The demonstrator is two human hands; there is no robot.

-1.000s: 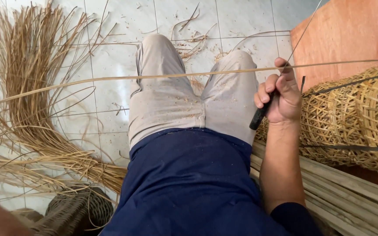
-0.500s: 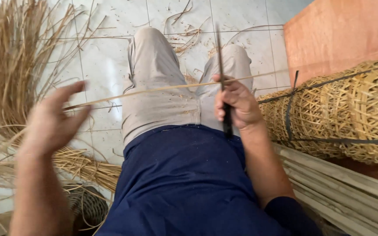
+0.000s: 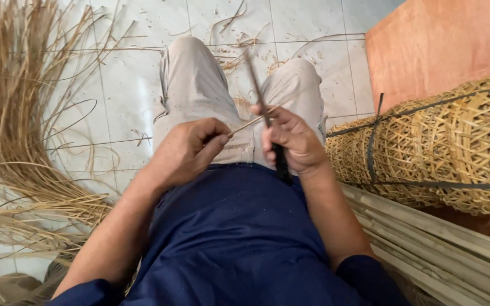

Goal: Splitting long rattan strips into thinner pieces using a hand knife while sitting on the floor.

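I sit with my legs in light trousers stretched over a white tiled floor. My left hand [image 3: 191,148] pinches the end of a thin pale cane strip [image 3: 249,122] over my lap. My right hand [image 3: 292,139] grips a dark-handled knife [image 3: 267,122], its blade pointing up and away from me, and the strip meets the blade at my right thumb. The two hands are close together, a few centimetres apart.
A heap of long dry cane strips [image 3: 15,113] lies on the floor to my left. A roll of woven cane mesh [image 3: 449,141], tied with dark bands, lies at my right above a stack of split poles [image 3: 443,249]. An orange-brown board [image 3: 443,39] stands behind.
My left hand has come in from the far left and closed on the strip's end. My right hand has turned the knife upright and moved to the middle of my lap.
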